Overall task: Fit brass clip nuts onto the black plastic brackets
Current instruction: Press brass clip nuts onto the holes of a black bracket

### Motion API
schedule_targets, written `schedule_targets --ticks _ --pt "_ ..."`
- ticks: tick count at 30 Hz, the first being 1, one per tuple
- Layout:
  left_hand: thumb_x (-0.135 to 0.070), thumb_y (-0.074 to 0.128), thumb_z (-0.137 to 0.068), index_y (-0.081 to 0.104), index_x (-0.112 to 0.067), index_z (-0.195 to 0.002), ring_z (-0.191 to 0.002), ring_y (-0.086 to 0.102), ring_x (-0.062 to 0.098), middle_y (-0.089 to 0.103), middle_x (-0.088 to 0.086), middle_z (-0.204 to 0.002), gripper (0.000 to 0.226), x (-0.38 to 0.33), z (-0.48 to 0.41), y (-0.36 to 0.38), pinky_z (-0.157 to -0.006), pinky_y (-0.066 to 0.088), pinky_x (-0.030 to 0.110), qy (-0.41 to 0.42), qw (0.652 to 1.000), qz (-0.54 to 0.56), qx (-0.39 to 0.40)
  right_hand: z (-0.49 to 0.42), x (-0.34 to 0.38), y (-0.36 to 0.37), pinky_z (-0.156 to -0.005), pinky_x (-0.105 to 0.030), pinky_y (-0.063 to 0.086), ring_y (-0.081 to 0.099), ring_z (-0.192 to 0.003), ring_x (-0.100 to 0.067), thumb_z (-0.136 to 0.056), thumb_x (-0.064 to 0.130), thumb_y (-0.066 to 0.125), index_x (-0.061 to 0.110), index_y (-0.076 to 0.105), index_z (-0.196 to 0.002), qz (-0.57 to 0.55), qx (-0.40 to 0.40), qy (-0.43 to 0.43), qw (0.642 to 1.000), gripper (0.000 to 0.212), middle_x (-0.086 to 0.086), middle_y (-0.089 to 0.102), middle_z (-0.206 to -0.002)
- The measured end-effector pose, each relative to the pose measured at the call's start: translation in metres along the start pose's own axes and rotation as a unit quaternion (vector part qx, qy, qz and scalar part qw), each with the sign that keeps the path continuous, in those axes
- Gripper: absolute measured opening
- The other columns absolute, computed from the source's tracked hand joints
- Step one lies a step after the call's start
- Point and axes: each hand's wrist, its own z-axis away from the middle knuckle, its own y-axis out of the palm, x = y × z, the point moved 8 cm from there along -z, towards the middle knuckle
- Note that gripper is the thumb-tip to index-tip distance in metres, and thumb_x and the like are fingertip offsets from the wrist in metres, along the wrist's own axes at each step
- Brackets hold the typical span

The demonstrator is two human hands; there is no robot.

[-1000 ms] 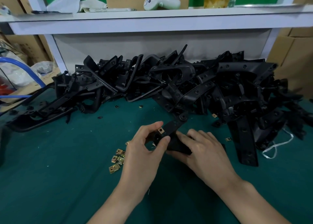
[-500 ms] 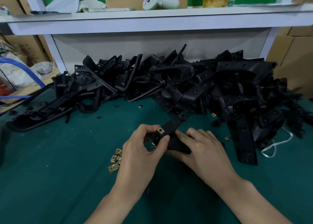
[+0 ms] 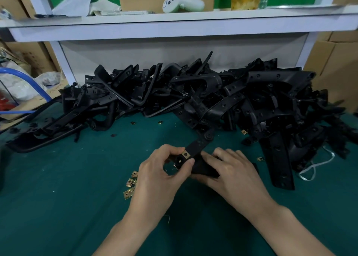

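both hands meet over the green mat (image 3: 58,197), near its middle. the left hand (image 3: 160,176) is curled, its thumb and forefinger pinching the near end of a black bracket (image 3: 199,145), right where a brass clip nut (image 3: 185,154) sits on the strip. a second glint of brass shows just below it, but the thumb covers most of it and i can't tell what it is. the right hand (image 3: 232,170) lies over the wider part of the bracket, fingers bent down around it and gripping; that part is almost wholly hidden under the palm, so its shape is hard to read. the bracket's far end reaches up to the heap of brackets (image 3: 213,100) along the back of the mat, too tangled and dark to count. loose clip nuts (image 3: 130,184) lie just left of the left wrist, partly hidden behind it; a few more are scattered near the heap. a white cord (image 3: 313,166) trails out at the right. on the shelf (image 3: 174,23) above, a white controller (image 3: 182,2) rests, with boxes cut off by the frame's top edge.
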Motion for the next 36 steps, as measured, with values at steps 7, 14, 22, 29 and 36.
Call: schedule_targets --ticks 7,14,22,29,36 --pt "-0.072 0.057 -0.08 0.059 -0.052 -0.107 -0.103 0.06 -0.004 0.064 -0.026 -0.103 0.033 0.005 0.001 0.007 -0.082 0.044 0.011 -0.002 0.998 -0.039 0.039 -0.003 -0.002 0.004 -0.077 -0.032 0.047 0.06 -0.087 -0.019 -0.09 0.054 0.056 0.012 0.067 -0.12 -0.02 0.037 0.017 0.999 0.053 0.003 0.063 -0.098" --pt "-0.065 0.037 -0.096 0.058 -0.037 -0.132 -0.118 0.043 0.006 0.055 -0.023 -0.124 0.05 0.011 -0.002 0.014 -0.101 0.034 0.026 0.083 0.931 -0.306 0.179 -0.001 -0.027 0.006 -0.08 -0.026 0.037 0.056 -0.103 -0.017 -0.094 0.06 0.049 0.017 0.05 -0.137 -0.089 0.056 0.118 0.987 0.06 0.004 0.062 -0.118" --pt "-0.041 0.054 -0.101 0.072 -0.036 -0.11 -0.101 0.056 0.017 0.063 -0.012 -0.106 0.021 0.007 -0.003 0.02 -0.09 0.041 0.033 0.128 0.912 -0.346 0.18 0.003 -0.029 0.018 -0.081 -0.017 0.022 0.031 -0.102 -0.001 -0.092 0.053 0.062 0.027 0.047 -0.131 -0.141 0.079 0.115 0.98 0.049 0.021 0.044 -0.114" --pt "-0.034 0.058 -0.097 0.068 -0.026 -0.106 -0.103 0.055 0.011 0.062 -0.011 -0.113 0.016 0.002 -0.005 0.007 -0.092 0.048 0.031 0.105 0.948 -0.281 0.107 0.004 -0.027 0.027 -0.087 -0.008 0.026 0.03 -0.093 0.009 -0.08 0.082 0.04 0.037 0.051 -0.114 -0.203 0.147 0.102 0.963 0.057 0.042 0.041 -0.096" --pt "-0.023 0.058 -0.098 0.076 -0.015 -0.098 -0.074 0.066 0.011 0.074 0.002 -0.087 0.02 0.03 -0.011 0.001 -0.065 0.055 0.02 -0.236 0.913 0.331 0.025 0.004 -0.026 0.024 -0.084 -0.014 0.029 0.034 -0.103 0.019 -0.085 0.081 0.033 0.035 0.059 -0.11 -0.244 0.145 0.102 0.954 0.058 0.051 0.039 -0.103"
